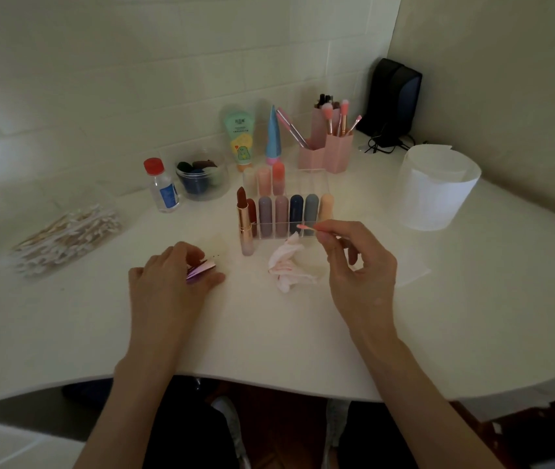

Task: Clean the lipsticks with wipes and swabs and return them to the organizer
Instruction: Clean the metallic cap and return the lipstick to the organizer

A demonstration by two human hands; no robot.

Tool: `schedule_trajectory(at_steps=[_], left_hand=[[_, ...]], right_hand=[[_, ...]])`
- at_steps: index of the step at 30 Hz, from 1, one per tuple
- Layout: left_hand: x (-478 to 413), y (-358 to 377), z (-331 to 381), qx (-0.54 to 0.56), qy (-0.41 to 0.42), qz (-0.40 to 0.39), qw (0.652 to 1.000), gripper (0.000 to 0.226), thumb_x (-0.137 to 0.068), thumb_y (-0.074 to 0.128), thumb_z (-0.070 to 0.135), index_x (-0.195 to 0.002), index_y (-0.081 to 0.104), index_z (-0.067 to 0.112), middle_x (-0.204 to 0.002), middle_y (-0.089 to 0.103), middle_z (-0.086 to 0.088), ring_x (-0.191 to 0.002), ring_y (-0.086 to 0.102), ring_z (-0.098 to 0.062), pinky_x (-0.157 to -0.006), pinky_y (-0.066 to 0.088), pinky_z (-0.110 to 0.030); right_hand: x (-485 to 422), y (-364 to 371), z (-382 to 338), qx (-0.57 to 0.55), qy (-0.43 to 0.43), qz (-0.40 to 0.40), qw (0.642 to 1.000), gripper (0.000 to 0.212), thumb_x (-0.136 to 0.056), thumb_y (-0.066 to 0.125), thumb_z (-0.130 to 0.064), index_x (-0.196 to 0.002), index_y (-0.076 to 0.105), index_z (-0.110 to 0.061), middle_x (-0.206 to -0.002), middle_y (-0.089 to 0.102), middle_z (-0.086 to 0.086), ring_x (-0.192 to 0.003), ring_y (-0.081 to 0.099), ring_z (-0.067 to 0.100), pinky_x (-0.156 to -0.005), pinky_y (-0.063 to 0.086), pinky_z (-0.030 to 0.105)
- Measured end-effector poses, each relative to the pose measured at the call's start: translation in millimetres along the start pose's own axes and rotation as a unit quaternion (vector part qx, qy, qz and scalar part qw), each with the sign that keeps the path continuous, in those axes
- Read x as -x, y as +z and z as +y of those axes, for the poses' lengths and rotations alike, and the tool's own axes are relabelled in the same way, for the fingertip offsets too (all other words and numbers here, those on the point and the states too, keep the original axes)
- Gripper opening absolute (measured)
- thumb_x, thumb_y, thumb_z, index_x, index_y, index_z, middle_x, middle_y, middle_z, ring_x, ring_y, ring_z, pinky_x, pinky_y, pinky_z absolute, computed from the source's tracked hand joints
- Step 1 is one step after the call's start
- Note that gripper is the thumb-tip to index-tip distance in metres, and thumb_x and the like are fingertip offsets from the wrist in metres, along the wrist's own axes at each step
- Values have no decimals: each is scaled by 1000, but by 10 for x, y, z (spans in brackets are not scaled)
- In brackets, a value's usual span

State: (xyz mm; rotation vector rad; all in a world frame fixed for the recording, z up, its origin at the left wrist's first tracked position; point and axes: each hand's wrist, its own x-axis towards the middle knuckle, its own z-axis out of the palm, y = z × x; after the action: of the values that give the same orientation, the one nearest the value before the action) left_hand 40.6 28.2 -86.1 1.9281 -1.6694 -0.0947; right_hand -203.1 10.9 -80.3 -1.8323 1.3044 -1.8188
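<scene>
An uncapped lipstick (244, 218) with a dark red bullet stands upright on the white table, just left of the clear organizer (299, 228). Several capped lipsticks fill the organizer's front row, and three stand in its back row. My left hand (171, 279) rests on the table and grips a shiny pink lipstick cap (200, 269). My right hand (357, 262) pinches a cotton swab (307, 227) whose tip is stained pink, held in front of the organizer. A crumpled, pink-stained wipe (286, 264) lies between my hands.
A clear box of cotton swabs (66, 236) sits at the left. A small red-capped bottle (162, 186), a jar of sponges (201, 179), two tubes, a pink brush holder (328, 150) and a white wipe roll (436, 187) line the back. The table's curved front edge is near me.
</scene>
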Motion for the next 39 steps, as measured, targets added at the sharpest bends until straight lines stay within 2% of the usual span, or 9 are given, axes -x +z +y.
schedule_trajectory(at_steps=[3, 5, 9, 13, 17, 23, 28, 34, 39], left_hand=[[0, 15, 61, 110, -8, 9, 994, 15, -87, 77, 35, -96, 68, 26, -91, 69, 14, -87, 63, -8, -87, 49, -37], [-6, 5, 138, 234, 6, -22, 972, 9, -90, 75, 25, -97, 70, 25, -93, 72, 14, -87, 67, -4, -81, 54, -27], [30, -47, 231, 394, 57, -107, 911, 5, -98, 61, 11, -101, 65, 13, -90, 74, -2, -64, 66, -19, -57, 48, -23], [38, -43, 160, 409, 84, -130, 899, 10, -97, 59, 15, -105, 64, 13, -92, 71, -2, -76, 61, -25, -70, 48, -29], [33, -17, 126, 367, 101, -135, 915, 16, -94, 66, 8, -105, 69, 18, -100, 72, 8, -98, 69, -14, -92, 53, -23], [30, 15, 131, 358, 121, -121, 918, 15, -91, 70, 11, -105, 71, 14, -99, 72, 2, -93, 68, -20, -85, 53, -37], [31, 7, 114, 373, 131, -110, 912, 28, -85, 67, 30, -106, 73, 13, -98, 74, 6, -94, 70, -16, -87, 54, -25], [15, 20, 89, 377, 116, -105, 913, 20, -87, 73, 6, -106, 74, 14, -97, 75, 8, -93, 71, -11, -85, 52, -16], [12, 21, 75, 363, 128, -108, 917, 22, -86, 74, 2, -104, 75, 14, -97, 75, 9, -93, 71, -13, -84, 54, -21]], right_hand=[[0, -8, 37, -14, 9, -29, 999, 21, -97, 64, 2, -107, 76, -13, -95, 73, -12, -74, 63, 11, -68, 47, 27], [6, 1, 51, -21, 10, -56, 998, 24, -97, 63, 4, -112, 76, -10, -97, 75, -9, -73, 67, 12, -71, 50, 22], [40, 46, 64, -50, 19, -97, 994, 16, -93, 71, -5, -107, 77, -8, -96, 78, -2, -75, 75, 8, -76, 60, 27], [93, 72, 66, -26, -16, -147, 989, 19, -90, 72, -29, -98, 81, -15, -91, 78, -7, -66, 67, -3, -67, 55, 13], [122, 104, 102, 14, -87, -171, 981, 18, -97, 67, -18, -101, 80, -7, -88, 78, 1, -68, 66, 3, -74, 53, 10], [145, 113, 37, 60, -128, -161, 977, 28, -98, 59, -29, -101, 80, -11, -94, 78, -2, -75, 70, 6, -86, 48, 4], [155, 131, 27, 98, -156, -139, 973, 25, -98, 65, -35, -99, 80, -15, -95, 79, -6, -76, 70, 5, -81, 44, 3], [188, 132, 33, 127, -217, -152, 956, 19, -101, 63, -23, -102, 79, -13, -98, 78, 0, -79, 73, 17, -73, 58, 29], [169, 147, 7, 103, -208, -163, 959, 39, -107, 46, -27, -96, 79, -11, -94, 78, 0, -78, 71, 12, -79, 57, 22]])
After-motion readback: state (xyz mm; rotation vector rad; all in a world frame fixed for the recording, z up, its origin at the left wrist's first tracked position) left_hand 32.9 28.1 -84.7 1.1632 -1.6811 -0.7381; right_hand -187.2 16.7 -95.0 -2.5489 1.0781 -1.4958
